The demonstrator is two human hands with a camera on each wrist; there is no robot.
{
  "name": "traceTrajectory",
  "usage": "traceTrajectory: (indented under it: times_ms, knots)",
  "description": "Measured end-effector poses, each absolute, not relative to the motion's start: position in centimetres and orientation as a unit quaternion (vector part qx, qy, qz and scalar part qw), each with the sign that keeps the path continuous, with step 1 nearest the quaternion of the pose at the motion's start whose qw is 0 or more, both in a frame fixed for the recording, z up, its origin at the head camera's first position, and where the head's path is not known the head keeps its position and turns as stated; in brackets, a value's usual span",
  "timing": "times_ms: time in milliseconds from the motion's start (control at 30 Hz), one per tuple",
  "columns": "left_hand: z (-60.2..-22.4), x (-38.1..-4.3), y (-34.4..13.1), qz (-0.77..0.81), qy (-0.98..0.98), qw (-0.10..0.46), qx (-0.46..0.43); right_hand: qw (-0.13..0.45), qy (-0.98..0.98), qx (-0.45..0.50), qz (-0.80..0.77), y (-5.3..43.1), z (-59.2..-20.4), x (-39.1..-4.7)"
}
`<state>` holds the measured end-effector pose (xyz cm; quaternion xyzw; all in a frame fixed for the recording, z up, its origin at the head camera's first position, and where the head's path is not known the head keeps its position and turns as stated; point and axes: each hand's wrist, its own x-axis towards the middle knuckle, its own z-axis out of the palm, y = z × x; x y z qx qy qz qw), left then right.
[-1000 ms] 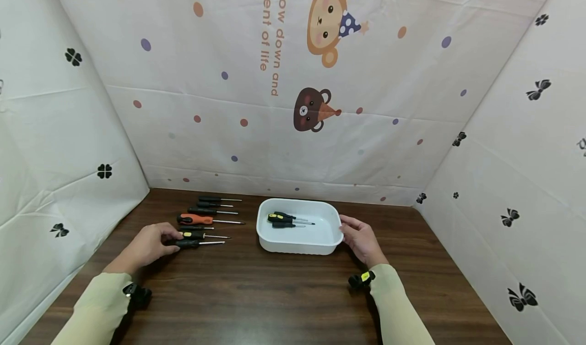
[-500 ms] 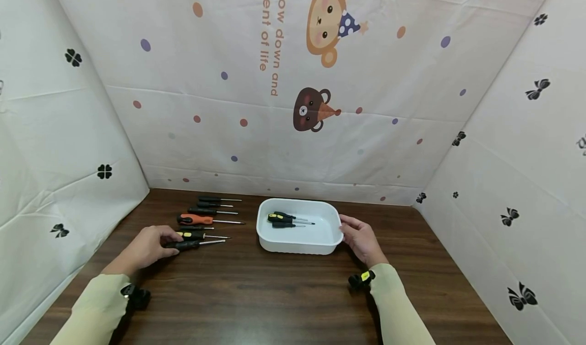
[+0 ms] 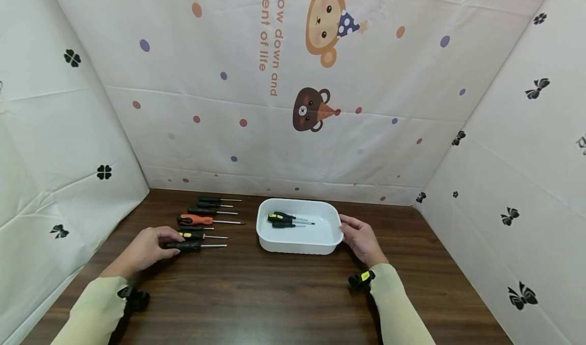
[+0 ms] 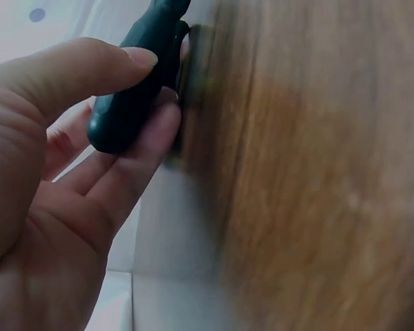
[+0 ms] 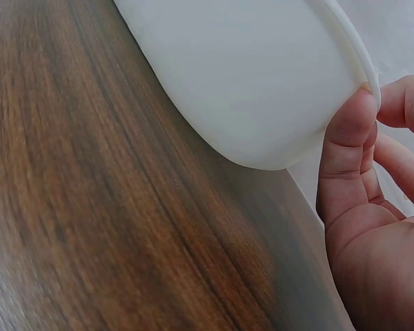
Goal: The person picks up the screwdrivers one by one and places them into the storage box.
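Note:
My left hand point(image 3: 148, 248) pinches the black handle of a screwdriver point(image 3: 189, 246), the nearest one in a column at the left; its shaft points right. In the left wrist view, thumb and fingers close around the handle point(image 4: 127, 114). Just beyond it lies a black-and-yellow screwdriver point(image 3: 194, 236), close to the fingertips. Over at the white plastic bin point(image 3: 297, 247), my right hand point(image 3: 363, 240) grips the right end of the rim, thumb outside, as the right wrist view shows. Several small screwdrivers point(image 3: 282, 225) with black and yellow handles lie inside the bin.
Farther back in the column are an orange screwdriver point(image 3: 197, 220) and several thin black screwdrivers point(image 3: 203, 211). Everything stands on a dark wooden table point(image 3: 256, 294). Printed cloth walls point(image 3: 274, 141) enclose the back and both sides.
The left hand has drawn the nearest black screwdriver slightly toward the person, apart from the black-and-yellow one. The right hand and bin have stayed in place.

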<state>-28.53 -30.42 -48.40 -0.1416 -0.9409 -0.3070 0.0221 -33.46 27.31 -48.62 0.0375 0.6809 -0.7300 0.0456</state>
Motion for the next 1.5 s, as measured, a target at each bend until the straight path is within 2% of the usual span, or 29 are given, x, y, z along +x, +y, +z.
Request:
traceTrajectory:
  times_ms: [400,633,967,1233,1500]
  knots:
    - [-48.8,-28.2,-30.0,-0.325,-0.935,0.061,-0.127,0.045,0.677,0.032,-0.734,27.3,-48.7,-33.5]
    - [-48.8,-28.0,-29.6,-0.361,-0.924,0.059,-0.108,0.046,0.675,0.031,-0.736,27.3,-48.8,-33.5]
    - [-48.4,-28.1,-28.5,-0.387,-0.906,0.125,-0.113,0.043,0.670,0.030,-0.740,27.4,-48.7,-33.5]
    - [-47.5,-28.3,-27.0,-0.432,-0.884,0.138,-0.115,0.044,0.674,0.030,-0.736,27.4,-48.8,-33.5]
    - [-46.5,-28.6,-25.5,-0.459,-0.858,0.176,-0.150,0.043,0.671,0.030,-0.739,27.4,-48.9,-33.5]
